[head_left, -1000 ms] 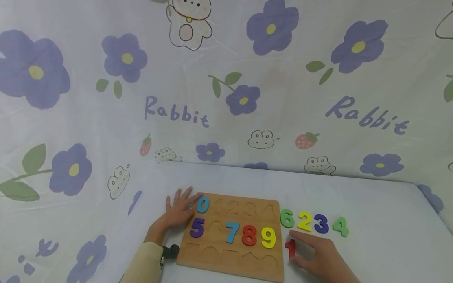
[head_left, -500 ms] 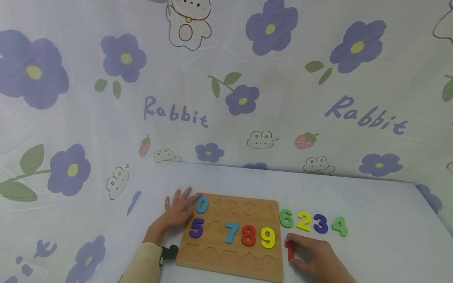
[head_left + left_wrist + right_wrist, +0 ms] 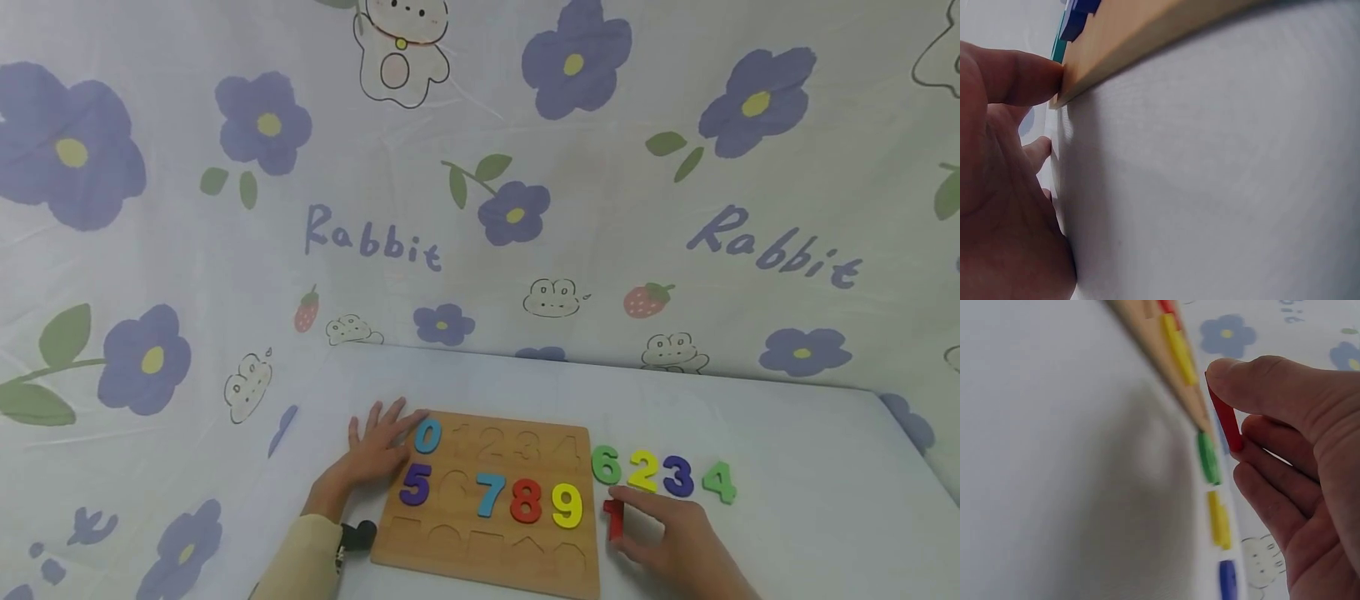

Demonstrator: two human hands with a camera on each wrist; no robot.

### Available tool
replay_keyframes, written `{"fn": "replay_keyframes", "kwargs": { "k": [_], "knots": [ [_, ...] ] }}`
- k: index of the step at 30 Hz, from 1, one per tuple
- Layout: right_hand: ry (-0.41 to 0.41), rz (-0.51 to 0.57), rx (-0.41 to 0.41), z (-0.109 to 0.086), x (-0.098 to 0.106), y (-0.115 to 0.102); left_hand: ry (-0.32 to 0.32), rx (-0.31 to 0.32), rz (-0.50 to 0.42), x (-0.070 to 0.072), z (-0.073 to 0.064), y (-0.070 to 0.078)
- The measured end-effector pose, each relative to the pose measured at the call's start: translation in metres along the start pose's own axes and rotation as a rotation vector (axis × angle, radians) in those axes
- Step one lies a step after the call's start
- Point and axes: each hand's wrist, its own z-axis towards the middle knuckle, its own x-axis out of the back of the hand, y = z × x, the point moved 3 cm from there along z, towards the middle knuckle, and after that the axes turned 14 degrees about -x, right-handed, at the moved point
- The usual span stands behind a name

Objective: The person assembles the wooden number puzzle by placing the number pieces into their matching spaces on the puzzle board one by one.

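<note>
My right hand (image 3: 678, 533) pinches a red number 1 piece (image 3: 615, 520) by its ends, between thumb and fingers, just off the right edge of the wooden number board (image 3: 420, 557). In the right wrist view the red 1 (image 3: 1225, 419) is seen edge-on, raised above the table surface. My left hand (image 3: 375, 450) lies at the board's left edge with fingers spread, its thumb against the wood in the left wrist view. On the board sit a blue 0 (image 3: 428, 437), purple 5 (image 3: 416, 485), blue 7 (image 3: 491, 495), red 8 (image 3: 526, 501) and yellow 9 (image 3: 567, 506).
Right of the board lie a green 6 (image 3: 606, 465), yellow 2 (image 3: 643, 472), purple 3 (image 3: 678, 476) and green 4 (image 3: 720, 482) in a row on the white table (image 3: 810, 467). A patterned cloth (image 3: 600, 167) hangs behind the table.
The right hand has gripped the red 1 and lifted it slightly, shifting it a little toward the far side. The left hand and the board stay put.
</note>
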Motion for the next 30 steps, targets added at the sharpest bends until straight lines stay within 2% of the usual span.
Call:
{"fn": "replay_keyframes", "kwargs": {
  "k": [6,8,10,18,30],
  "knots": [
    [0.122,0.004,0.133,0.002,0.022,-0.02,-0.037,0.029,0.0,0.004,0.001,0.005],
    [0.163,0.003,0.181,0.003,0.027,-0.025,-0.036,0.033,0.004,0.001,0.002,0.0],
    [0.18,0.007,0.193,0.004,0.031,-0.03,-0.03,0.029,0.007,-0.002,0.003,-0.004],
    [0.144,0.04,0.19,0.011,0.044,-0.06,-0.027,0.028,0.015,-0.002,0.003,-0.005],
    [0.167,0.055,0.355,0.034,0.048,-0.101,-0.014,0.014,0.022,-0.003,0.004,-0.006]
  ]
}}
